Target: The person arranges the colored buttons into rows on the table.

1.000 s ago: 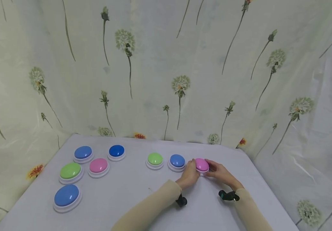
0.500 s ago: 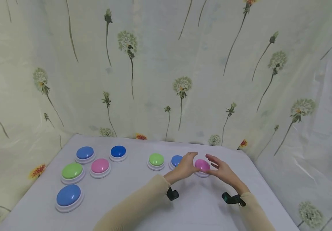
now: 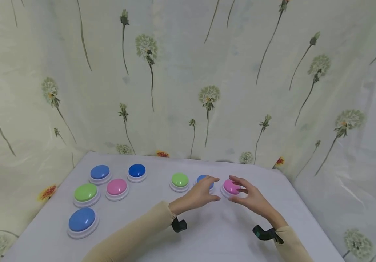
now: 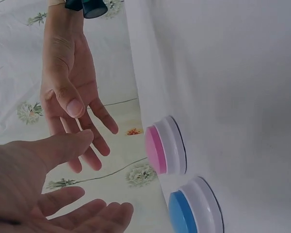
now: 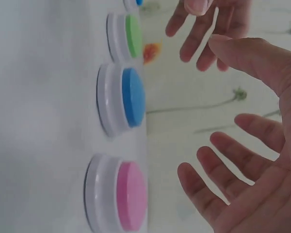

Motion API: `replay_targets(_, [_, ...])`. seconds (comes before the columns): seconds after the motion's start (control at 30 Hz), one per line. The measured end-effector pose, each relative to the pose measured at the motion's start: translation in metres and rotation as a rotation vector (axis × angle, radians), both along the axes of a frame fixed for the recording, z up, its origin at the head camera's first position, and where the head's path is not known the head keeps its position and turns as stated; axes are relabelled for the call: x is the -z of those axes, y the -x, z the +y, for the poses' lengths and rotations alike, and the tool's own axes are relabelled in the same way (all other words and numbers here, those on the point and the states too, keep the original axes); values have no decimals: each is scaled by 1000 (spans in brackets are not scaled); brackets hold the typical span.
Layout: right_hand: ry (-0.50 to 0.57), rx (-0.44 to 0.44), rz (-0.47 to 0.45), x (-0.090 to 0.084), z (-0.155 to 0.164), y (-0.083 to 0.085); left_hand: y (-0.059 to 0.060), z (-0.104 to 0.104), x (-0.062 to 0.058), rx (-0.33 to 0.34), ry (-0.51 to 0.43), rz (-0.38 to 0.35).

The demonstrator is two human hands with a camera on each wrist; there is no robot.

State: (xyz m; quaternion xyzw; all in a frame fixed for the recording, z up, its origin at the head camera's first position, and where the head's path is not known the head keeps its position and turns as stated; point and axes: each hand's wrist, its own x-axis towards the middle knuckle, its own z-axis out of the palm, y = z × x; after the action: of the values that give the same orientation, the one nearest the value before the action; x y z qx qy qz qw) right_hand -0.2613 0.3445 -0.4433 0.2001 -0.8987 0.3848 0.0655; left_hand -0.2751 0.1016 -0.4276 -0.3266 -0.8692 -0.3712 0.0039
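Note:
A pink push button (image 3: 230, 187) with a round white base rests on the table's right half. My right hand (image 3: 255, 198) hovers just in front of it, fingers parted and overlapping its dome in the head view. My left hand (image 3: 197, 194) is held above the table, partly covering a blue push button (image 3: 202, 177). Both hands hold nothing, their relaxed fingers facing each other with a gap between. In the right wrist view the pink button (image 5: 131, 196) stands apart from the right fingers (image 5: 203, 189). A green push button (image 3: 179, 179) sits left of the blue one.
At the table's left stand several more buttons: a large blue one (image 3: 82, 219), a green one (image 3: 86, 192), a pink one (image 3: 116, 187) and two blue ones (image 3: 100, 172) (image 3: 137, 170) behind. A flower-patterned curtain (image 3: 175, 72) rises behind the white table (image 3: 162, 247).
Both hands have let go of the right-hand pink button and lifted off it. The left hand has moved left, in front of the blue button; the right has drawn slightly back.

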Motion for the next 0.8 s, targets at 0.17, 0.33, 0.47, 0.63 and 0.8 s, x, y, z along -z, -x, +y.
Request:
replay_targets(0.17, [-36,-41,82,-10,-21,-15,-14,-24,-6,22,45,53])
replay_targets(0.33, [-39,-88,134,-12,-44,-32,-35,-58,-14,19,46,29])
replay_targets(0.47, [-23,-155,114,-10,-65,-41,-50,-86,-16,-8,61,-12])
replay_targets(0.63, [-22,-242,100,-6,-89,-42,-63,-113,-12,-22,103,-59])
replay_targets(0.8, [-10,-320,104,0,-111,-37,-70,-136,-4,-51,108,-98])
